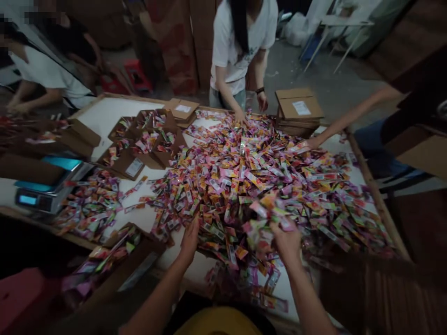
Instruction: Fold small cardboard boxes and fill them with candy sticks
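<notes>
red stool (pixel 138 74), back left; white table (pixel 344 22) on slim legs, back right; pale plastic (pixel 295 30) near it.

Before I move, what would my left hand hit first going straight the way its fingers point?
Your left hand would probably meet the heap of small packets first; whether it already touches them is unclear.

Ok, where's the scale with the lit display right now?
In the head view, the scale sits on the table near the picture's left edge, just left of the smaller heap of packets.
</notes>
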The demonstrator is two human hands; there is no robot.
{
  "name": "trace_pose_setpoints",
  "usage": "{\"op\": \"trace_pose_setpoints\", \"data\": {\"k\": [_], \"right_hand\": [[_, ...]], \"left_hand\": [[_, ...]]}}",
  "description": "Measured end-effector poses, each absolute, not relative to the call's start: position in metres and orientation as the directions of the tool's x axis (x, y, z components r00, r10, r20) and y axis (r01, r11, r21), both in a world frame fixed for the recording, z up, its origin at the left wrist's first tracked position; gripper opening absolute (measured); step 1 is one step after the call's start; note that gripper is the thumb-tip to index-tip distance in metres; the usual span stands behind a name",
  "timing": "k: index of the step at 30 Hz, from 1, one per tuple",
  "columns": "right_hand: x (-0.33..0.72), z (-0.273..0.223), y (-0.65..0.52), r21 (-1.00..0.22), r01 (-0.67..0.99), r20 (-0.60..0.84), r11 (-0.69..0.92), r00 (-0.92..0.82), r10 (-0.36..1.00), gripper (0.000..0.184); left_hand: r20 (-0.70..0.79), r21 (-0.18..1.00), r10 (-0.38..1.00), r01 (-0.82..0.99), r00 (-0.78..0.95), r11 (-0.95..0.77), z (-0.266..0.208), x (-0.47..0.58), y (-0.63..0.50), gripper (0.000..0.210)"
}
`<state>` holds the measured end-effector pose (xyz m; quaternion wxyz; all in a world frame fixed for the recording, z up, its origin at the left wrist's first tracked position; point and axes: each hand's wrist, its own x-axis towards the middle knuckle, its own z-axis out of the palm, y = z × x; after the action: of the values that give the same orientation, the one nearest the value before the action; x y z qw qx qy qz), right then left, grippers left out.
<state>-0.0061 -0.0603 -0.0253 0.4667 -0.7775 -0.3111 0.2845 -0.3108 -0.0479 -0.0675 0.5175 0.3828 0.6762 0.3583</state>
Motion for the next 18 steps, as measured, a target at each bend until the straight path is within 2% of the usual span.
{"op": "trace_pose_setpoints", "data": {"k": [2, 3, 4, 6, 8, 11, 15, 17, 18], "right_hand": [[-0.052, -0.003, -0.072, -0.809, 0.545, -0.049, -0.221, 0.312, 0.949, 0.027], [-0.076, 0.003, -0.074, -0.714, 0.69, -0.043, -0.119, 0.126, 0.991, 0.025], [-0.1, 0.004, -0.074, -0.589, 0.808, -0.083, -0.005, -0.054, 0.995, 0.023], [-0.138, -0.005, -0.067, -0.343, 0.916, -0.241, 0.208, -0.3, 0.923, 0.021], [-0.161, -0.023, -0.055, -0.208, 0.929, -0.38, 0.306, -0.365, 0.85, 0.02], [-0.17, -0.048, -0.041, -0.172, 0.929, -0.448, 0.329, -0.371, 0.813, 0.023], [-0.153, -0.063, -0.059, -0.152, 0.911, -0.448, 0.383, -0.409, 0.795, 0.034], [-0.13, -0.075, -0.083, -0.165, 0.879, -0.401, 0.448, -0.475, 0.783, 0.037], [-0.115, -0.085, -0.095, -0.168, 0.859, -0.32, 0.483, -0.511, 0.798, 0.039]], "left_hand": [[-0.442, 0.891, 0.886, 0.048, -0.142, 0.452, -0.061, -0.309, -0.049, 0.051], [-0.441, 0.896, 0.89, -0.001, -0.116, 0.444, -0.057, -0.309, -0.051, 0.054], [-0.443, 0.897, 0.892, -0.055, -0.089, 0.439, -0.054, -0.31, -0.053, 0.06], [-0.478, 0.869, 0.878, -0.163, -0.028, 0.468, -0.05, -0.313, -0.058, 0.071], [-0.508, 0.827, 0.859, -0.244, 0.059, 0.506, -0.05, -0.321, -0.062, 0.074], [-0.478, 0.782, 0.864, -0.373, 0.156, 0.5, -0.062, -0.333, -0.066, 0.062], [-0.664, 0.706, 0.748, -0.337, -0.006, 0.623, -0.086, -0.334, -0.064, 0.058], [-0.722, 0.663, 0.69, -0.332, -0.049, 0.671, -0.095, -0.325, -0.062, 0.054], [-0.726, 0.656, 0.686, -0.347, -0.047, 0.67, -0.098, -0.319, -0.062, 0.05]]}}
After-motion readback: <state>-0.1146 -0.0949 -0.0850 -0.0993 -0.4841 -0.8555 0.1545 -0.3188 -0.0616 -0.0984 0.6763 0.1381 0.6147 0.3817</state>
